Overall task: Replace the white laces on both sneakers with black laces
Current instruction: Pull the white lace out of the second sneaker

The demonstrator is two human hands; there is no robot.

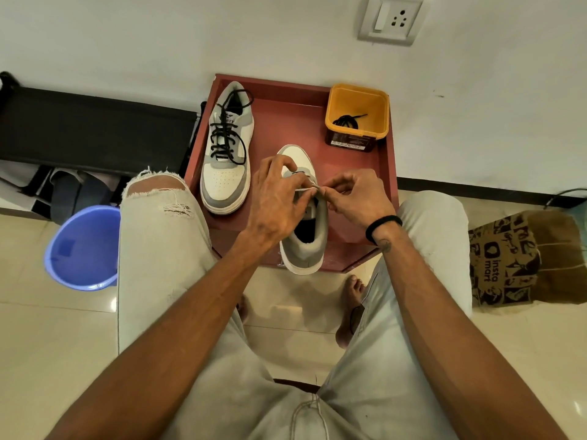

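Observation:
Two white-and-grey sneakers lie on a small red-brown table [349, 173]. The left sneaker [227, 173] carries black laces [226, 134], loosely threaded. The right sneaker [305, 246] sits under my hands with its heel over the table's near edge. A white lace [307, 188] stretches across its eyelets. My left hand [276, 201] covers the tongue and pinches one end of that lace. My right hand [359, 198] pinches the other end at the sneaker's right side. A second black lace [349, 120] lies coiled in a yellow tub [357, 112] at the table's back right.
A blue bucket [84, 249] stands on the tiled floor at my left knee. A printed paper bag [524, 258] sits on the floor at the right. A black bench [95, 131] runs along the wall at left. My knees flank the table.

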